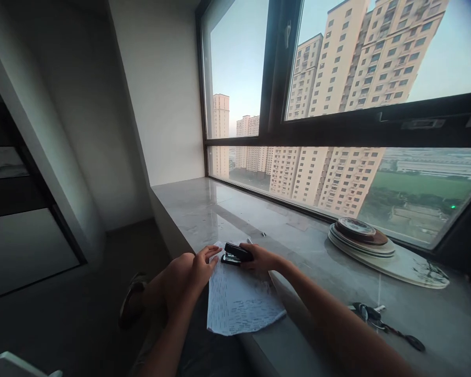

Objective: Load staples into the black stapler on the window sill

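A black stapler [235, 254] lies in the grip of my right hand [261, 258], its jaws parted and pointing left. Under it are white sheets of paper [241, 303] covered with rows of marks or writing, resting partly on the stone sill and partly over its front edge. My left hand [207, 264] is at the upper left edge of the sheets, fingers stretched toward the stapler's front end. Whether those fingertips touch the stapler I cannot tell.
The grey windowsill [188, 204] runs along a large window. Beyond the sheets lie small dark bits [264, 234]. To the right stand stacked plates [361, 238] on an oval board [419, 269], with a bunch of keys [371, 314] nearer me. My bent knee is left of the sheets.
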A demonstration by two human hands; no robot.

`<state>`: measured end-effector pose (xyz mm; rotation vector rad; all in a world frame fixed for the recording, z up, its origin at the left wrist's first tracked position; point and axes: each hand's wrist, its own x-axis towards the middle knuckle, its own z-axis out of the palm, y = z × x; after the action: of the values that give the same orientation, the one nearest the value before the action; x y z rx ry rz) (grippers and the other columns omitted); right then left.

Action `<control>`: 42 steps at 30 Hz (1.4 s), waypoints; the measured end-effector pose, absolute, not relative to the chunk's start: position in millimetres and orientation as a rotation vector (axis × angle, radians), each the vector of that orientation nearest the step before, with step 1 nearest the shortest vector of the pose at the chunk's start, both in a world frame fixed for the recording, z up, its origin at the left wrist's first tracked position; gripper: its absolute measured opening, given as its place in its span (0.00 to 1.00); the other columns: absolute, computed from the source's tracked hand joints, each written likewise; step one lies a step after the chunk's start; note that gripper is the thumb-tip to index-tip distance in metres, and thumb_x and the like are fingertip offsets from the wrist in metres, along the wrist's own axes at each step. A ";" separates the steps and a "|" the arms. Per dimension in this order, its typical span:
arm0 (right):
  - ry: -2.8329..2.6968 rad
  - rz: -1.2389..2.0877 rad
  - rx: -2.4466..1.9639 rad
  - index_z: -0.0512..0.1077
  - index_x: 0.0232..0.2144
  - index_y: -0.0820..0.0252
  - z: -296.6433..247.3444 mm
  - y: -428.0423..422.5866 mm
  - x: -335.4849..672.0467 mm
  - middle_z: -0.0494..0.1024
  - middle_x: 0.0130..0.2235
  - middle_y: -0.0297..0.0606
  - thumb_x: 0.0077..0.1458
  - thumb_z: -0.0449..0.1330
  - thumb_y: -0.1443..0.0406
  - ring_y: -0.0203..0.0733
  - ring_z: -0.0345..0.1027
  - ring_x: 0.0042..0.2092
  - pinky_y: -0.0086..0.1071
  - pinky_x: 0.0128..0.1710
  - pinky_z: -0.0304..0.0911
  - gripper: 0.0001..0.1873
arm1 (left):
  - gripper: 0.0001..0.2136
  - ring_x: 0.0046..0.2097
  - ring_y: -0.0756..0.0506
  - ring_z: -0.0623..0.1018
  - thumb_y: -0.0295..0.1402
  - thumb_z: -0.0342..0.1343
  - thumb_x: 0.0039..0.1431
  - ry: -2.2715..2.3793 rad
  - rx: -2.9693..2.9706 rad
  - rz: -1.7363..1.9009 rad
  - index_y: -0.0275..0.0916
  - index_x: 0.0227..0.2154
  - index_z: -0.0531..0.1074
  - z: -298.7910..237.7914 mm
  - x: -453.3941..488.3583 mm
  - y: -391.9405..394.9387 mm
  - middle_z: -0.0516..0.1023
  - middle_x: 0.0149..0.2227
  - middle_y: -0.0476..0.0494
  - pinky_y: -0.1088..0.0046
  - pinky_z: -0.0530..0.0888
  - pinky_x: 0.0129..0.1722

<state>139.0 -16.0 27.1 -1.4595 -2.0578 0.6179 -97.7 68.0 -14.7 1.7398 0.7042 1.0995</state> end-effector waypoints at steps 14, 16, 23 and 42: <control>-1.653 1.234 -1.540 0.74 0.34 0.64 40.9 -54.1 243.2 0.71 0.31 0.35 0.52 0.58 0.42 0.35 0.61 0.31 0.29 0.33 0.60 0.29 | 0.12 0.52 0.39 0.78 0.32 0.59 0.51 0.696 1.725 1.093 0.38 0.39 0.76 -11.5 -101.6 62.8 0.81 0.45 0.39 0.58 0.70 0.57; -1.634 0.993 -1.687 0.71 0.26 0.63 28.5 -44.8 248.8 0.65 0.24 0.30 0.53 0.56 0.43 0.32 0.55 0.26 0.28 0.28 0.55 0.28 | 0.11 0.51 0.39 0.79 0.32 0.58 0.51 0.708 1.723 1.095 0.39 0.38 0.76 -10.4 -100.5 62.4 0.82 0.45 0.39 0.58 0.71 0.57; -1.575 0.068 -2.013 0.73 0.26 0.62 -5.2 -9.9 242.7 0.72 0.26 0.36 0.53 0.58 0.48 0.41 0.66 0.32 0.31 0.33 0.59 0.22 | 0.09 0.51 0.39 0.79 0.33 0.57 0.51 0.710 1.720 1.080 0.39 0.36 0.75 -5.0 -100.6 59.6 0.82 0.44 0.38 0.57 0.71 0.56; -1.991 0.208 -2.216 0.44 0.69 0.54 -5.4 90.8 134.1 0.43 0.71 0.39 0.68 0.38 0.53 0.46 0.33 0.71 0.61 0.65 0.31 0.31 | 0.02 0.48 0.42 0.79 0.31 0.48 0.55 0.962 1.294 1.756 0.43 0.28 0.63 -24.6 -114.3 76.5 0.78 0.35 0.47 0.64 0.73 0.51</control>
<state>134.1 90.8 -5.4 -2.2159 -1.9913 0.2078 -114.3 76.5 -24.6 1.2939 0.9619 1.7564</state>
